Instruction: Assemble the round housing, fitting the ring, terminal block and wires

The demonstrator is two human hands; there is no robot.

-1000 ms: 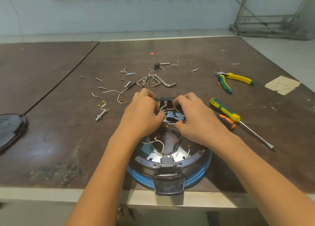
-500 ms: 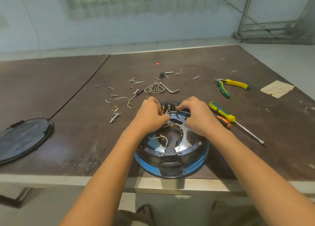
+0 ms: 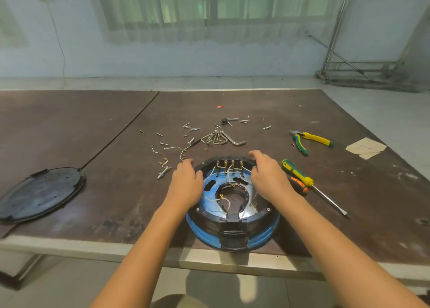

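Observation:
The round housing (image 3: 232, 226), black with a blue band, lies at the table's front edge with its open side up. Inside it sits a shiny ring plate (image 3: 209, 199) that looks blue with reflected light. The black terminal block (image 3: 229, 164) with brass terminals sits at the far rim. Thin white wires (image 3: 229, 175) run from it down into the centre hole. My left hand (image 3: 186, 184) rests on the housing's left rim, fingers relaxed and pointing away from me. My right hand (image 3: 267, 175) lies over the right rim with fingers loosely bent beside the terminal block. Neither hand holds anything.
A black round cover (image 3: 41, 193) lies at the left. Right of the housing are a green-yellow screwdriver (image 3: 300, 175), an orange-handled tool (image 3: 299, 186) and pliers (image 3: 309, 140). Hex keys (image 3: 221, 138), several screws (image 3: 190, 127), a bolt (image 3: 162, 172) and loose wire bits lie behind it.
Both hands have left the terminal block and wires at the middle and moved apart to the housing's left and right rims. The view has lifted and pulled back.

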